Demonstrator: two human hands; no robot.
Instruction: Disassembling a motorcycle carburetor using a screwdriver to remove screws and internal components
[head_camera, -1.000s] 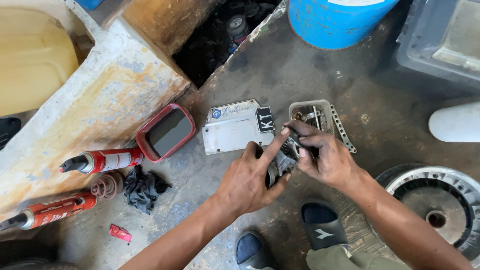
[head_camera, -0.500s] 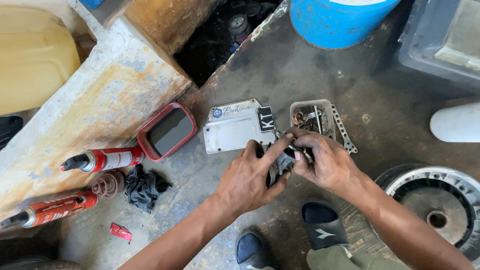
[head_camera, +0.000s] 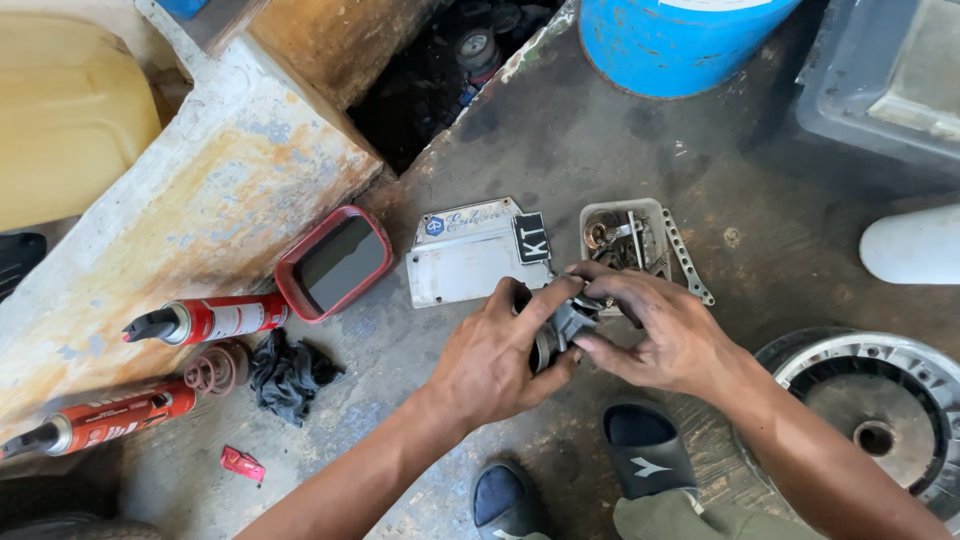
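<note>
Both of my hands meet over the dark floor on one small grey metal part (head_camera: 567, 322). My left hand (head_camera: 495, 355) cups it from below and the left, thumb stretched across its top. My right hand (head_camera: 655, 328) pinches it from the right with fingertips on its upper edge. Most of the part is hidden by my fingers. Just beyond my hands stands a small square tray (head_camera: 596, 215) of screws and metal bits, and a white rectangular cover plate (head_camera: 462, 255) lies to its left.
A red-rimmed shallow tin (head_camera: 334, 262), two red spray cans (head_camera: 210, 320) (head_camera: 105, 418), a coiled spring (head_camera: 212, 368) and a black rag (head_camera: 288, 372) lie at left. A blue drum (head_camera: 680, 40) stands at the back, a round metal wheel part (head_camera: 880, 420) at right. My black sandals (head_camera: 645, 450) are below.
My hands have shifted slightly toward me and down from the tray, still working the small part between them. My left thumb now lies across its top.
</note>
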